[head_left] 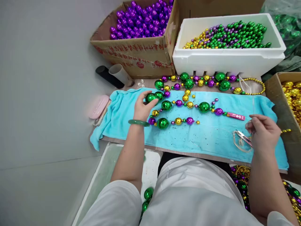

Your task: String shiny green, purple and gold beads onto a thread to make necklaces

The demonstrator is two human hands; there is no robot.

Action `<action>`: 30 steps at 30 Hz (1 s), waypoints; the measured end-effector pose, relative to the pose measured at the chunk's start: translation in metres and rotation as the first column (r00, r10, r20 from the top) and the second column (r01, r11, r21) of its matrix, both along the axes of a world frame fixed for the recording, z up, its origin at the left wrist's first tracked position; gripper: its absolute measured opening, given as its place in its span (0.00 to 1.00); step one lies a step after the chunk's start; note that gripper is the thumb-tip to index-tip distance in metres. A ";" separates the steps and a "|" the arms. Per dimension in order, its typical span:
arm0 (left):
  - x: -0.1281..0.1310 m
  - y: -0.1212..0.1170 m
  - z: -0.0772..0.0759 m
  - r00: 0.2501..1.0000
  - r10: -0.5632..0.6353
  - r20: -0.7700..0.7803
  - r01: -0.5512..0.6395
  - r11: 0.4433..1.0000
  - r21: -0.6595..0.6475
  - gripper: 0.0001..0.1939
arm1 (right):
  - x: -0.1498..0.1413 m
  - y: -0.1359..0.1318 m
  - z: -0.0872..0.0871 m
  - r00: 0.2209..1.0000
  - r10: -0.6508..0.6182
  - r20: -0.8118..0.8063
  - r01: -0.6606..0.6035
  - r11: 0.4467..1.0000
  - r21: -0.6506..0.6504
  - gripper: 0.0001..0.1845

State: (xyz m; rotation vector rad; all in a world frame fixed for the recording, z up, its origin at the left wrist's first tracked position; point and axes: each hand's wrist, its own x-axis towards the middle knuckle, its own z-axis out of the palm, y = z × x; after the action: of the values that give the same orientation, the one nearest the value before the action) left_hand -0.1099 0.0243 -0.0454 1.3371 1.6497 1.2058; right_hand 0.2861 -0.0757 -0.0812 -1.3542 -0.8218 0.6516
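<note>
My left hand (144, 108) curls its fingers and thumb round a large shiny green bead (150, 98); a second green bead (159, 95) touches it. On the towel, a bead strand (179, 103) of green, purple and gold balls bends in a U below that hand. A pink label (235, 116) sits at its upper right end. From the lower end, a fine clear thread (215, 127) runs towards my right hand (264, 131), which is closed in a pinch on it. Small snips (244, 138) show beside that palm; whether the hand also holds them, I cannot tell.
A blue towel (211, 146) covers the table. Finished-looking strands (199, 83) lie behind. At the back stand a cardboard box (138, 58) of purple beads and a white foam box (228, 61) of mixed beads. A box of gold beads (291, 97) stands right, a pink case (99, 106) left.
</note>
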 end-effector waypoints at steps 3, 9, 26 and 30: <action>0.040 -0.019 0.011 0.758 -0.057 0.650 0.172 0.978 -0.115 0.16 | -0.029 -0.014 -0.001 0.959 0.258 0.118 -0.244 0.962 -0.120 0.10; 0.087 -0.026 0.011 0.318 0.062 0.946 0.335 0.926 -0.173 0.18 | -0.073 -0.030 -0.007 0.857 0.487 0.168 -0.460 0.871 -0.176 0.10; 0.106 -0.031 0.013 0.236 0.107 0.966 0.393 0.899 -0.195 0.25 | -0.064 -0.034 -0.017 0.830 0.516 0.213 -0.479 0.854 -0.204 0.12; 0.108 -0.030 0.012 0.264 0.106 0.959 0.390 0.898 -0.206 0.25 | -0.062 -0.035 -0.018 0.832 0.511 0.216 -0.471 0.856 -0.212 0.12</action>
State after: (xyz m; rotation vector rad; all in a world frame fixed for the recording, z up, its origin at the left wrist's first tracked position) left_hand -0.0020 -0.0054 -0.0333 0.2252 0.7097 1.0792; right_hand 0.2243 -0.1106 -0.0993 -1.3906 -1.3927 0.9616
